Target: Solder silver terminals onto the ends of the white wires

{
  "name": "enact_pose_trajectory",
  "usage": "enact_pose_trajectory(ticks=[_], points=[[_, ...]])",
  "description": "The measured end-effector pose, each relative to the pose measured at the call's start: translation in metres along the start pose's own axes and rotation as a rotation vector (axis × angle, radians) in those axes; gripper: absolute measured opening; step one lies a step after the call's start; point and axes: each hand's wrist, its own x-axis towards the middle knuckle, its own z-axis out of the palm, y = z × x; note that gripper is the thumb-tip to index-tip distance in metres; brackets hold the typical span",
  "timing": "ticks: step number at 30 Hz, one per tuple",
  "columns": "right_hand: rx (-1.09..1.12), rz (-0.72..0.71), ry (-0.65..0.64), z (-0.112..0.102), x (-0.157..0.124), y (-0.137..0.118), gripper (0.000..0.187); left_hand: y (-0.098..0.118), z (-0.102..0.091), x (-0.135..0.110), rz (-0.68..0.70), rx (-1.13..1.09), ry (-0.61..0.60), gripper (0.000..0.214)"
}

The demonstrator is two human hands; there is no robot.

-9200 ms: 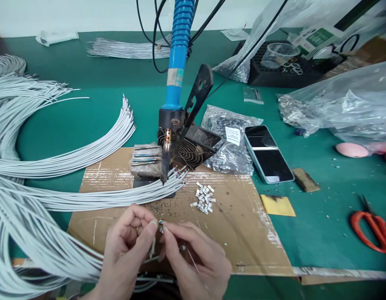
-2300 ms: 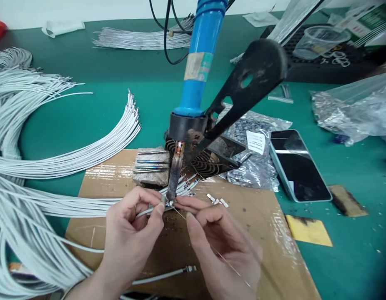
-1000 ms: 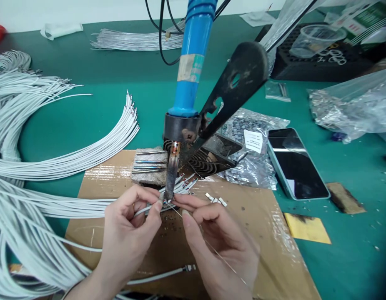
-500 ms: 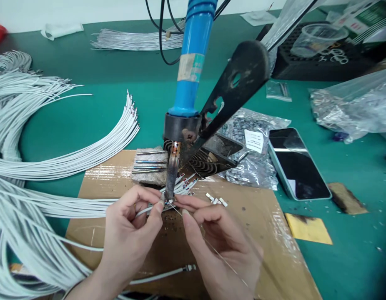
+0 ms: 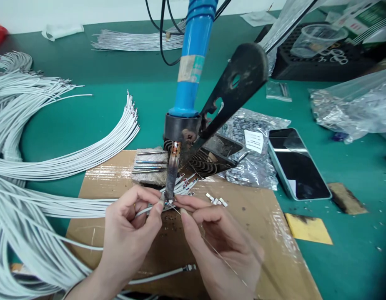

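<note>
Between thumb and fingers, my left hand (image 5: 133,229) pinches the end of a white cable (image 5: 144,211) just under the tip of a soldering iron (image 5: 172,173). The iron has a blue handle (image 5: 189,89) and hangs tip-down in a black metal stand (image 5: 235,85). My right hand (image 5: 218,246) is closed on a thin solder wire (image 5: 222,258), whose end reaches the iron's tip. A small connector (image 5: 170,201) sits at the tip between both hands; the fingers partly hide it.
White cable bundles (image 5: 55,164) cover the left side. Brown cardboard (image 5: 258,233) lies beneath the hands, with several small white connectors (image 5: 216,200) on it. To the right are a phone (image 5: 301,164), a yellow sponge (image 5: 308,228) and a plastic bag of small parts (image 5: 252,146).
Almost nothing differs. My right thumb has shifted very slightly left along the solder wire; the left hand and the iron hold their places.
</note>
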Motion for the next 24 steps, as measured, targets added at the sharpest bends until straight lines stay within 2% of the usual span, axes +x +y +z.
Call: enact_pose_trajectory(ticks=[5,12,17,24], points=[[-0.002,-0.024,-0.05,-0.0024,0.0008,0.0034,0.02,-0.0006,0.0007,0.0008,-0.003,0.0,0.004,0.011],[-0.004,-0.021,0.0,0.0002,-0.0005,0.003,0.019,-0.0036,-0.0019,0.0012,0.035,-0.013,-0.04,0.012],[-0.022,-0.079,-0.066,-0.0036,0.0017,0.0053,0.02,-0.005,-0.0018,0.0005,0.037,-0.02,-0.01,0.012],[-0.06,-0.11,-0.089,-0.007,0.0011,0.0094,0.019,-0.0094,-0.0056,0.0043,0.065,0.015,-0.049,0.012]])
